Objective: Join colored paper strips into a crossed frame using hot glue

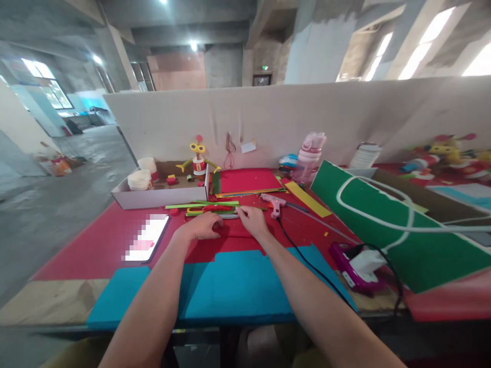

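My left hand rests low over the red paper, its thumb and curved fingers apart with nothing visible between them. My right hand is closed in a pinch beside it; whatever its fingertips hold is hidden or too small to name. Just beyond both hands lie green paper strips and a red-handled tool, partly covered. A slim grey object shows between the hands. To the right, a pink hot glue gun lies on the table with its black cord trailing towards me.
Blue paper covers the near edge. A phone lies left. A shallow box holds paper cups and a cup figure. On the right are a purple power strip, green board and pink bottle.
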A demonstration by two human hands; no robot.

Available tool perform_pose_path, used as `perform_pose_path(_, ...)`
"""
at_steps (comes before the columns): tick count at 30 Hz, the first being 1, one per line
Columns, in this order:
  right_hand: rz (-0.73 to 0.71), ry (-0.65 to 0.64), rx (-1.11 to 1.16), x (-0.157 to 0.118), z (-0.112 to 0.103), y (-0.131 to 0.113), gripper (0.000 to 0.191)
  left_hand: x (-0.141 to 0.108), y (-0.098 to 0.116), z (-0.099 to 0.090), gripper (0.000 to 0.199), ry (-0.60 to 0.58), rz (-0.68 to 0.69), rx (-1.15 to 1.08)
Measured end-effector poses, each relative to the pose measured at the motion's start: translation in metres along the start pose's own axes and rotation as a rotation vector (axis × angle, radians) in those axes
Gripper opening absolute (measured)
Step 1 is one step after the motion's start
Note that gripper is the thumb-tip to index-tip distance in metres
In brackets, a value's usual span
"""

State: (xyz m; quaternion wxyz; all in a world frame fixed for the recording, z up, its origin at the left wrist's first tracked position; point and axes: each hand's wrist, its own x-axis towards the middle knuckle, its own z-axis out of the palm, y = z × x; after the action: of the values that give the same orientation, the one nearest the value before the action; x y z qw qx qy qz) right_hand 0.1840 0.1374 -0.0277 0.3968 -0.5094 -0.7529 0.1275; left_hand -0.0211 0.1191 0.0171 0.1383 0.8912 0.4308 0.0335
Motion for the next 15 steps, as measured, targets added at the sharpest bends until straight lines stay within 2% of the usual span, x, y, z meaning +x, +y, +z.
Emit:
perform_pose_path(3, -0.021, 0.009, 0.027, -0.001, 0.001, -0.002, 0.033, 0.005, 0.004, 0.006, 0.027, 0.007, -0.004, 0.059)
perform_pose_path(6, -0.042, 0.073, 0.076, -0.003, -0.003, -0.007, 0.033, 0.007, 0.005, 0.011, 0.019, 0.084, -0.011, 0.075)
perform_pose_path(10, -0.093, 0.348, 0.142, -0.004, -0.018, -0.015, 0.034, 0.007, 0.003, 0.009, 0.014, 0.325, -0.192, -0.054)
perform_pose_path(12, -0.099, 0.432, 0.201, -0.003, -0.024, -0.018, 0.034, 0.005, 0.003, 0.005, 0.024, 0.457, -0.271, -0.286)
perform_pose_path(13, -0.086, 0.433, 0.247, -0.003, -0.025, -0.019, 0.034, 0.004, 0.004, 0.003, 0.028, 0.502, -0.282, -0.465)
perform_pose_path(15, -0.023, 0.342, 0.381, -0.002, -0.021, -0.02, 0.033, 0.003, 0.011, 0.0, 0.03, 0.547, -0.254, -0.905)
